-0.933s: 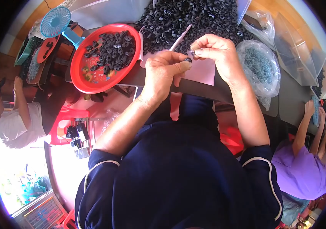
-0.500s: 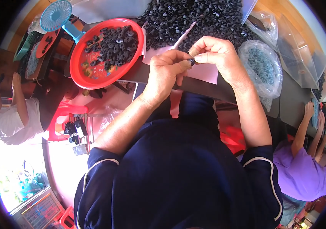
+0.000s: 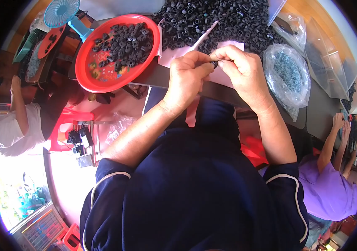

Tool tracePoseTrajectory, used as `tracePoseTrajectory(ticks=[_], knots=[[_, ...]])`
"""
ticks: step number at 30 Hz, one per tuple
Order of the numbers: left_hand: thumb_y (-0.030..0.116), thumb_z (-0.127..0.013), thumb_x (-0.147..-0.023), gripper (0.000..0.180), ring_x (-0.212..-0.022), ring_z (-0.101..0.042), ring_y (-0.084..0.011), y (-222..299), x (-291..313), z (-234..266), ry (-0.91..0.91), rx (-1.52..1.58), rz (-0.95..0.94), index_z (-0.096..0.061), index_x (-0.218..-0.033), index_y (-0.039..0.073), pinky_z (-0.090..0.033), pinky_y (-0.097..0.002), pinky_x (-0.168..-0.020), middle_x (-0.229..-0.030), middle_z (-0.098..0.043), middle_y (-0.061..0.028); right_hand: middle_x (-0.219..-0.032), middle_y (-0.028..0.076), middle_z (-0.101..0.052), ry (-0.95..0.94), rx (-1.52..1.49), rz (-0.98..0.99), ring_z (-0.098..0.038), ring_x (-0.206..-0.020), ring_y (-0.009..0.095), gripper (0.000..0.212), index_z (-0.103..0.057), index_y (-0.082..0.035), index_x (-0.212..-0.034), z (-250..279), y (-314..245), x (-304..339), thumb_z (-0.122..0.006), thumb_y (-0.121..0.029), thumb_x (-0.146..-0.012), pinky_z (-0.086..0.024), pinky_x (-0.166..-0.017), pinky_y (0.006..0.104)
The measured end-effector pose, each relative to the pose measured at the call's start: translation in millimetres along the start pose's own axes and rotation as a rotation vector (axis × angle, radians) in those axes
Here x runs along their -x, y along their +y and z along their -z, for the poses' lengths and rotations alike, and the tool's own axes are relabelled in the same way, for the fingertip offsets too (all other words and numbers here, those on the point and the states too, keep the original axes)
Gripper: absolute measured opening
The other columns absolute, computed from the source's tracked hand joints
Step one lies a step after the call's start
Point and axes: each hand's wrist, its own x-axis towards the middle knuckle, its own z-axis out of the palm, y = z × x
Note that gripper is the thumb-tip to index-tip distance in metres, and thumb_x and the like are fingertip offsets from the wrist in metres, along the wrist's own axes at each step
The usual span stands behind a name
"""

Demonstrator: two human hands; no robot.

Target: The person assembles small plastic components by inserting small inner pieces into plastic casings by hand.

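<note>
My left hand (image 3: 188, 76) and my right hand (image 3: 242, 72) meet fingertip to fingertip above the table edge, both pinching one small black plastic part (image 3: 214, 64). A thin white stick-like tool (image 3: 203, 35) pokes up from behind my left hand toward the large heap of small black parts (image 3: 216, 19) on the table. To the left stands a red round bowl (image 3: 90, 73) holding several of the same black parts. A pale pink sheet (image 3: 174, 53) lies under my hands.
A clear bag of small blue-grey parts (image 3: 288, 77) lies right of my hands, with more clear bags (image 3: 333, 71) beyond. A blue fan (image 3: 61, 12) stands at top left. One person in white sits at left, another in purple works at right. A red stool (image 3: 67, 125) stands below.
My hands have stayed together on the small part. The view shifted slightly, so the bowl and hands sit a little lower and to the right in the picture.
</note>
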Motion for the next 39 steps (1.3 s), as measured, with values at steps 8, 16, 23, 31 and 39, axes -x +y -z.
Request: tracePoseTrajectory(ticks=[8,16,23,31,39], knots=[[0.003,-0.065,-0.085,0.011,-0.056,-0.054,-0.0048,-5.0,0.8,-2.8,0.001,-0.009,-0.049,-0.066,-0.094,-0.003,-0.039,-0.0181,-0.044,-0.075,-0.066,-0.0049,-0.082,0.012,-0.068,0.076,0.113,0.081,-0.067,-0.076,0.030,0.016,-0.063,-0.003,-0.090,-6.6,-1.1,0.9,-0.056,0.005,-0.078,-0.053,-0.065,0.0379],[0.003,-0.066,-0.084,0.012,-0.061,-0.055,-0.0054,-9.2,-0.1,-5.2,0.021,0.010,-0.054,-0.066,-0.096,-0.002,-0.043,-0.0198,-0.052,-0.076,-0.065,-0.0025,-0.078,0.008,-0.067,0.113,0.348,0.205,-0.065,-0.075,0.030,0.021,-0.063,-0.009,-0.089,-12.2,-0.8,1.6,-0.065,-0.001,-0.069,-0.051,-0.065,0.0398],[0.000,-0.064,-0.081,0.005,-0.060,-0.055,-0.0101,-16.9,-2.4,-8.3,0.077,-0.070,-0.192,-0.062,-0.083,-0.005,-0.046,-0.0265,-0.054,-0.069,-0.062,-0.0076,-0.071,0.005,-0.061,0.121,0.433,0.313,-0.060,-0.069,0.027,0.024,-0.058,-0.011,-0.087,-18.0,-0.4,-1.4,-0.068,-0.005,-0.066,-0.047,-0.064,0.0384],[0.000,-0.063,-0.078,0.005,-0.062,-0.059,-0.0135,-20.2,-7.5,-12.7,0.162,-0.085,-0.233,-0.062,-0.079,-0.004,-0.048,-0.0291,-0.057,-0.069,-0.065,-0.0115,-0.073,0.005,-0.061,0.281,0.461,0.389,-0.058,-0.066,0.027,0.026,-0.061,-0.010,-0.087,-31.7,6.1,4.7,-0.062,0.003,-0.065,-0.046,-0.062,0.0385],[0.002,-0.066,-0.083,0.009,-0.054,-0.056,-0.0081,-3.0,0.7,0.0,0.073,0.119,-0.039,-0.066,-0.090,-0.004,-0.043,-0.0206,-0.046,-0.071,-0.065,-0.0064,-0.096,0.011,-0.065,0.305,0.030,0.016,-0.064,-0.080,0.029,0.032,-0.062,-0.006,-0.106,-21.6,2.0,15.8,-0.070,-0.002,-0.075,-0.051,-0.070,0.0380]])
